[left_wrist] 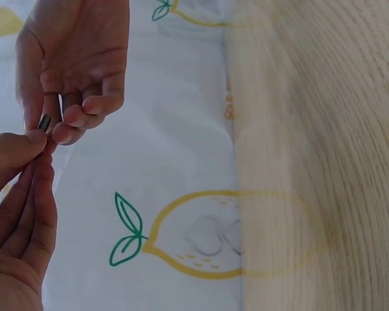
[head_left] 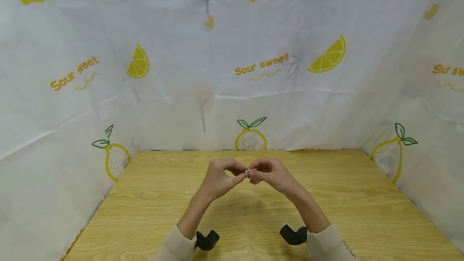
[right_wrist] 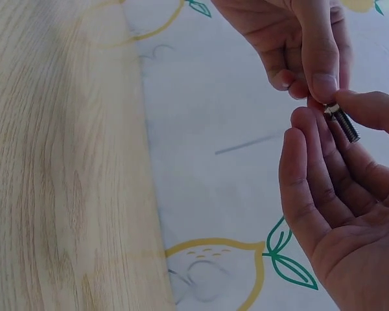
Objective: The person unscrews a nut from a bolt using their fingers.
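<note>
Bolt [right_wrist: 347,127], threads clear only from the right wrist, sat pinched in fingers [right_wrist: 296,165] of left hand [head_left: 219,179] and right hand [head_left: 277,176].

A small, silvery metal screw [right_wrist: 345,126] with a threaded shaft slants down rightward, right of the right-wrist frame's centre. It appears lower-middle in the head frame.

Two hands [head_left: 219,178] [head_left: 278,175], one bolt [right_wrist: 347,127], perhaps one nut [right_wrist: 331,111], two wrist cameras [head_left: 208,241] [head_left: 293,235]

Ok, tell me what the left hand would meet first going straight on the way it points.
Likely the right hand, just ahead at the threaded bolt the left hand pinches; whether they touch is unclear.
</note>
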Action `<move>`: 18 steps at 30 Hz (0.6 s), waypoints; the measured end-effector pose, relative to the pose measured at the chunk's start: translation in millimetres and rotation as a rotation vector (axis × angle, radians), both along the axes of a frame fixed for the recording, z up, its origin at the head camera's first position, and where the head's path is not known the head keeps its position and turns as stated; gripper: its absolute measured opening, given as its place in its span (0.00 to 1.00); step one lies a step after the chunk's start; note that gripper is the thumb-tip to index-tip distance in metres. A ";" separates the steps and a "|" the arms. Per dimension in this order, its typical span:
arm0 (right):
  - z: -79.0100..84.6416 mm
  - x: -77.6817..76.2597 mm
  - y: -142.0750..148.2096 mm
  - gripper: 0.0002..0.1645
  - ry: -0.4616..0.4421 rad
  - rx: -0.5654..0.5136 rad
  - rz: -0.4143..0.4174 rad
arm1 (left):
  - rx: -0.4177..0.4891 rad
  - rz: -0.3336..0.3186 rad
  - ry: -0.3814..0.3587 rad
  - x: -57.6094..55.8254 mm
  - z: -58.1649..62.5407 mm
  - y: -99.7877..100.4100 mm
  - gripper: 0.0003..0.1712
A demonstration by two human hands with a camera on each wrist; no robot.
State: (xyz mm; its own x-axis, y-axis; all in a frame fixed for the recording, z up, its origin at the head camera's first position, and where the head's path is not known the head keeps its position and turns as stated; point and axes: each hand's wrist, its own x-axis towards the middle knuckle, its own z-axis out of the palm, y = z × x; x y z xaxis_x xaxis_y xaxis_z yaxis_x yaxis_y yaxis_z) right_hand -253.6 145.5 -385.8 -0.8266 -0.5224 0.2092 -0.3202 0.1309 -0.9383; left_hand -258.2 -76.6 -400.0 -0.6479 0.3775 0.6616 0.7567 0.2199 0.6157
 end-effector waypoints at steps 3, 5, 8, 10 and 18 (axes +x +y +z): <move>0.3 -0.5 1.6 0.18 -0.038 0.000 0.009 | 0.005 0.000 0.007 -0.2 0.4 0.1 0.03; 0.3 -1.2 2.3 0.19 -0.066 0.002 0.021 | 0.009 0.000 0.013 -0.3 0.5 0.2 0.04; -0.1 -2.1 2.4 0.21 -0.100 -0.001 0.041 | 0.016 -0.002 0.024 -0.2 0.2 0.5 0.05; -0.4 -2.3 2.0 0.23 -0.101 -0.003 0.050 | 0.019 -0.002 0.030 0.0 0.4 0.8 0.05; -0.5 -2.4 2.2 0.20 -0.058 0.005 0.031 | 0.034 -0.019 0.042 0.9 1.4 1.3 0.05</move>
